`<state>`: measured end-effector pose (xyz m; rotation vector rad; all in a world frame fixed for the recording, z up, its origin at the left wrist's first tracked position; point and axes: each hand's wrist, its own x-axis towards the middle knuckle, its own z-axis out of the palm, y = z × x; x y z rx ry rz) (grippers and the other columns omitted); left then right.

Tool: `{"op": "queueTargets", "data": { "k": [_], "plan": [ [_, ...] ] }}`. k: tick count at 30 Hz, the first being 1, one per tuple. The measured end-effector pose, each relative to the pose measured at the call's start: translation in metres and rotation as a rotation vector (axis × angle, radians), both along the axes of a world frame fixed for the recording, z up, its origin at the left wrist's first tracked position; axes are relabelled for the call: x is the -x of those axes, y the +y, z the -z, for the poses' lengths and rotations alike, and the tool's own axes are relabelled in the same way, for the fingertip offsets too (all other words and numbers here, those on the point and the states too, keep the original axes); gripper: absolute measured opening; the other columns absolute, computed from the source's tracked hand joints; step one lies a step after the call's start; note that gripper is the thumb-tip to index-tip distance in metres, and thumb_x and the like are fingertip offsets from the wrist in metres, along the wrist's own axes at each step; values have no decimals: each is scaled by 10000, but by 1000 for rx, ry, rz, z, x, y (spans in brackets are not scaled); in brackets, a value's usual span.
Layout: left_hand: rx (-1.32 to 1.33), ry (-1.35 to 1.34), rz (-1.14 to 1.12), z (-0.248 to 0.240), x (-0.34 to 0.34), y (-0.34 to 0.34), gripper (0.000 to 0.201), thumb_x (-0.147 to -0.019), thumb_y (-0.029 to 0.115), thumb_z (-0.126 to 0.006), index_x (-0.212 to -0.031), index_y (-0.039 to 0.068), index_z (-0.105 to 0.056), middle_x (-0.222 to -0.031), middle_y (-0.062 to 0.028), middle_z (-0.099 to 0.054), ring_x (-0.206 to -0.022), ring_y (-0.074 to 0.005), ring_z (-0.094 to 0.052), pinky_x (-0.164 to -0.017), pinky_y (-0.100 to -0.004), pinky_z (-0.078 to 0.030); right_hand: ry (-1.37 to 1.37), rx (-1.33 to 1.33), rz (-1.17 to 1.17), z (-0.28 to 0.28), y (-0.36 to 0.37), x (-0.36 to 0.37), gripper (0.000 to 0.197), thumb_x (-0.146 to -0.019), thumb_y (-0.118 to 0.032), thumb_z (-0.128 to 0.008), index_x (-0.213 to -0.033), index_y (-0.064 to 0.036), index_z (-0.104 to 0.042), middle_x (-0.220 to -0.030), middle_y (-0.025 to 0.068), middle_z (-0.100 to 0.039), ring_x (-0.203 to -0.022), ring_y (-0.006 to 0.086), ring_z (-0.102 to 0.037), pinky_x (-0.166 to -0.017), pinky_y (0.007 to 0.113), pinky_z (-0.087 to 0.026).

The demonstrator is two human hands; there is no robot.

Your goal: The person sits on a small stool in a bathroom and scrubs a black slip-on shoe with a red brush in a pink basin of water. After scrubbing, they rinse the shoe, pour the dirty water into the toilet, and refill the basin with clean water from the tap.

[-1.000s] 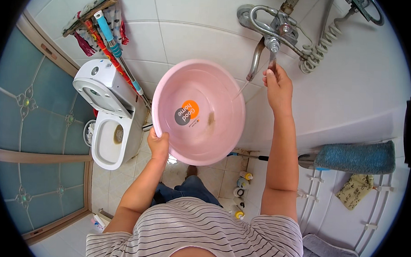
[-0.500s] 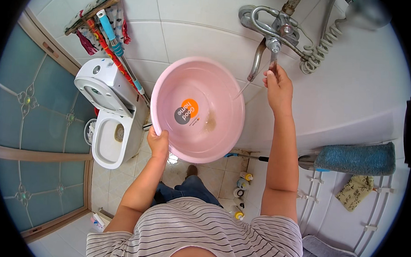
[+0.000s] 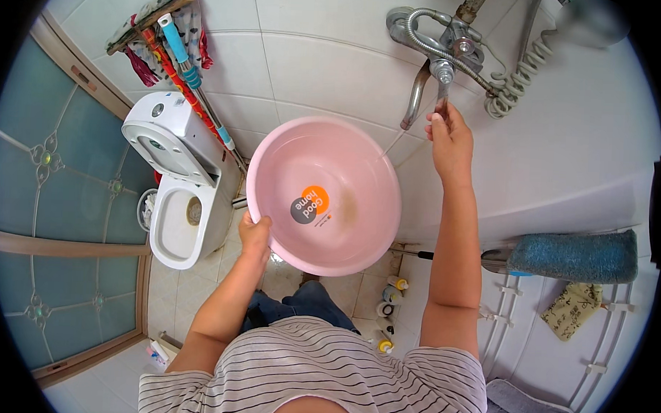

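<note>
A large pink plastic basin (image 3: 288,161) is held up in front of me, its open side facing me. My left hand (image 3: 254,236) is closed on its lower left rim. Inside lies a little brownish water (image 3: 347,213), beside an orange and grey round sticker (image 3: 310,204). My right hand (image 3: 449,134) grips the lever handle (image 3: 443,90) of the wall faucet (image 3: 452,54). From the spout (image 3: 408,122) a thin stream of water falls into the basin's right side.
At left stands a white toilet (image 3: 181,223) with its lid up, with mops (image 3: 189,85) leaning behind it. A coiled hose (image 3: 513,89) hangs right of the faucet. Several bottles (image 3: 389,307) line the floor. A blue towel (image 3: 572,257) and rack (image 3: 599,340) are at right.
The basin has shifted toward me and slightly right, with my left hand still on its rim. My right hand stays on the lever, and water keeps running.
</note>
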<state>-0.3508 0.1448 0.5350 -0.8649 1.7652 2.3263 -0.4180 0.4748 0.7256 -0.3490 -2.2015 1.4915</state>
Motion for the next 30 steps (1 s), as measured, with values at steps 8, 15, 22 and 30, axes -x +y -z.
{"op": "queueTargets", "data": {
  "k": [8, 15, 22, 30],
  "plan": [
    [-19, -20, 36, 13, -5, 5, 312, -694, -87, -497, -981, 9, -573, -900, -104, -631, -770, -195, -623, -680, -323, -516, 8, 22, -9, -1, -1, -1, 237, -894, -94, -507, -1091, 33, -544, -870, 48, -577, -743, 101, -543, -730, 254, -477],
    [-33, -39, 41, 15, -1, 16, 315, -693, -87, -498, -984, 7, -572, -902, -107, -632, -775, -200, -622, -685, -324, -514, -1, 21, -25, -1, -1, -1, 204, -893, -89, -493, -1054, 27, -542, -862, 49, -570, -747, 101, -534, -717, 248, -465],
    [-37, -63, 91, 17, 2, 16, 333, -695, -88, -491, -1008, 3, -561, -921, -112, -627, -797, -207, -622, -696, -322, -515, -6, 4, -29, -2, 1, -1, 205, -898, -95, -475, -1050, 24, -543, -847, 50, -575, -740, 102, -531, -710, 252, -460],
    [-129, -194, 156, 22, -5, 4, 355, -685, -94, -487, -1022, 3, -542, -911, -130, -623, -786, -234, -627, -695, -360, -540, -24, 0, -16, -2, 1, -1, 218, -906, -106, -467, -1065, 21, -546, -859, 62, -595, -737, 112, -547, -717, 257, -462]
  ]
}}
